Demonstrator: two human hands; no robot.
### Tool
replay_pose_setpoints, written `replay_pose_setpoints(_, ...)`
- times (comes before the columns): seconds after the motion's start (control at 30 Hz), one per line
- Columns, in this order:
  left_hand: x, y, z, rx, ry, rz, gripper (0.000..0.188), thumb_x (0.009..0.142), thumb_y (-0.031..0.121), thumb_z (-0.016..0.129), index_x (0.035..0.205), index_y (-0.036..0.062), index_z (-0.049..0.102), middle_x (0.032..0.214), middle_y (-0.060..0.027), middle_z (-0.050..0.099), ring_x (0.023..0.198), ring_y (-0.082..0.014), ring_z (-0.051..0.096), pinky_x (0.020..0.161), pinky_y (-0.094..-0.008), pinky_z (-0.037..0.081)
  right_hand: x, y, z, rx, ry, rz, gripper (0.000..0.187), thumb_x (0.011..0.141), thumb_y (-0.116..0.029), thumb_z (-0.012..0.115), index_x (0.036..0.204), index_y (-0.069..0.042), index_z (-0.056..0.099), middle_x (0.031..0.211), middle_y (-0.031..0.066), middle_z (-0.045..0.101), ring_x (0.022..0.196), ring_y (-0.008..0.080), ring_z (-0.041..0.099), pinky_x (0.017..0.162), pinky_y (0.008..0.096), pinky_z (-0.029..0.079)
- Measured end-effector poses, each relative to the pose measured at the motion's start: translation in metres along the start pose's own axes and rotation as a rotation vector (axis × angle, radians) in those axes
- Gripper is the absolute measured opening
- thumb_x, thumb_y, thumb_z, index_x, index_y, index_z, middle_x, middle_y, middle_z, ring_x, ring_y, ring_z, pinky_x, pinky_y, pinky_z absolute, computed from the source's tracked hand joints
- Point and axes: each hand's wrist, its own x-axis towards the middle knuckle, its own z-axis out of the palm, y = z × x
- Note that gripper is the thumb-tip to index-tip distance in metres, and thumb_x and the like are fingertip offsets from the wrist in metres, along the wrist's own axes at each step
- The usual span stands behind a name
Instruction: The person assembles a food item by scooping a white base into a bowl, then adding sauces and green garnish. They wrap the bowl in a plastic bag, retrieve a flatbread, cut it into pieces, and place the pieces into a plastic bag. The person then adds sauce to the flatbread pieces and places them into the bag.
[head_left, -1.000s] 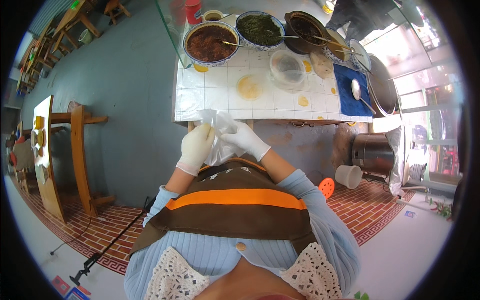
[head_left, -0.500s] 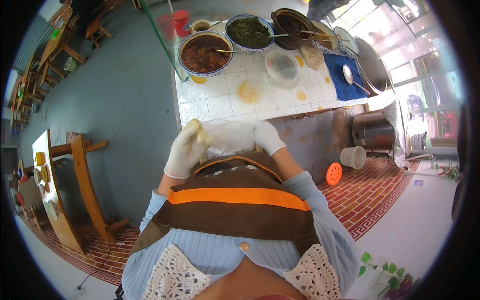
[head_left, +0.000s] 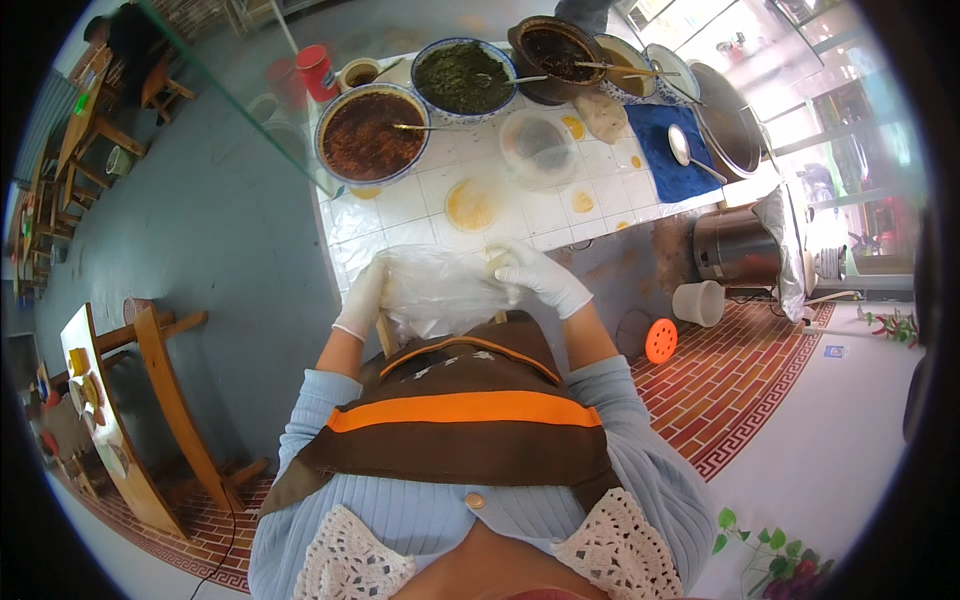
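Note:
A clear, crinkled plastic bag stretches between my two white-gloved hands, in front of my brown apron and close to the table's near edge. My left hand is closed on the bag's left side, its fingertips partly behind the plastic. On the right, the fingers of my right hand pinch the bag's upper edge. Beyond the bag is the white tiled table, where a round clear plastic tub stands among yellow stains.
Along the table's far side stand a bowl of red-brown sauce, a bowl of dark green food and a dark pot. A metal ladle lies on a blue cloth. A glass panel rises at the table's left.
The bag is spread wider and fuller between my hands. My left hand has lowered slightly, and the right has changed its hold on the edge. The view has shifted a little.

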Motion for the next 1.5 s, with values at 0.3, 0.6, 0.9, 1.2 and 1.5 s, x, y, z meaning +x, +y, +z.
replay_pose_setpoints(0.3,0.090,0.074,0.144,0.198,-0.243,0.021,0.049,0.100,0.034,0.068,0.136,0.0009,0.065,0.117,-0.0108,0.073,0.107,-0.0223,0.068,0.096,-0.0345,0.054,0.011,-0.004,-0.172,0.107,0.483,0.015,0.022,0.099,-0.023,0.063,0.111,-0.006,0.073,0.077,0.0041,0.066,0.052,0.0094,0.049,0.046,0.0256,0.039)
replay_pose_setpoints(0.6,0.063,0.099,0.243,0.622,-0.059,0.762,0.042,0.100,0.018,0.067,0.140,0.0037,0.063,0.125,-0.0127,0.071,0.117,-0.0259,0.068,0.100,-0.0378,0.054,0.017,0.080,-0.338,0.456,0.881,-0.175,0.025,0.103,-0.022,0.057,0.116,-0.005,0.071,0.089,0.0011,0.064,0.067,0.0096,0.056,0.053,0.0273,0.046)
replay_pose_setpoints(0.9,-0.003,-0.005,0.102,1.121,-0.285,0.243,0.030,0.102,0.027,0.059,0.120,0.0086,0.076,0.117,-0.0203,0.073,0.113,-0.0384,0.068,0.100,-0.0466,0.054,-0.010,0.084,-0.292,-0.109,1.537,-0.335,0.053,0.107,-0.025,0.065,0.147,0.007,0.053,0.137,0.0160,0.065,0.125,0.0242,0.063,0.108,0.0355,0.050)
replay_pose_setpoints(1.2,-0.017,-0.113,0.001,1.313,-0.451,0.209,0.037,0.098,0.030,0.063,0.128,0.0097,0.068,0.115,-0.0189,0.073,0.108,-0.0399,0.069,0.097,-0.0497,0.054,0.045,0.150,0.061,-0.703,-0.048,-0.084,0.028,0.105,-0.023,0.058,0.111,-0.005,0.078,0.122,0.0224,0.074,0.110,0.0412,0.071,0.097,0.0477,0.055)
replay_pose_setpoints(1.5,-0.057,-0.152,0.004,1.503,-0.252,0.257,0.034,0.092,0.030,0.071,0.111,0.0026,0.067,0.099,-0.0212,0.074,0.097,-0.0382,0.073,0.087,-0.0486,0.059,0.139,0.162,0.073,-1.078,0.019,-0.160,0.033,0.101,-0.018,0.052,0.121,0.000,0.070,0.123,0.0252,0.072,0.112,0.0421,0.070,0.098,0.0491,0.054)
